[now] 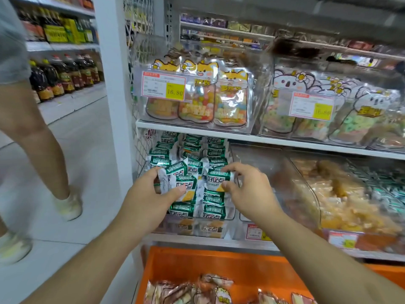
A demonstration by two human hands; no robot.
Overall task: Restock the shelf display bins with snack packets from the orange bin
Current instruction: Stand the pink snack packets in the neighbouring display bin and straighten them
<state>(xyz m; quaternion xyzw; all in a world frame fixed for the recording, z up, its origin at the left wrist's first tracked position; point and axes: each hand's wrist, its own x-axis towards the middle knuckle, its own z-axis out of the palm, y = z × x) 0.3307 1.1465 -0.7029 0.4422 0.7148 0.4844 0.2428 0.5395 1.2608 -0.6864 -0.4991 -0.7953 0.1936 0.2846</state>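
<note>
**Both hands on green packets at the lower shelf bin**

Green-and-white foil snack packets [192, 163] fill a clear plastic display bin [232, 213] on the lower shelf, stacked in rows to its front wall. Left hand [151, 194]: fingers and thumb curled round a small bunch of these packets, held at the bin's left front. Right hand [247, 185]: thumb and fingertips pinch a single packet [217, 178] on top of the stack. Orange plastic bin [219, 264] directly below the shelf; pinkish wrapped packets [197, 290] lie in its bottom. Neighbouring clear bin [350, 205] to the right holds yellow-brown snacks. Upper shelf: cat-print candy bags [197, 93] behind a price label [163, 86]. A second person's bare legs [32, 128] in the aisle, left.
</note>
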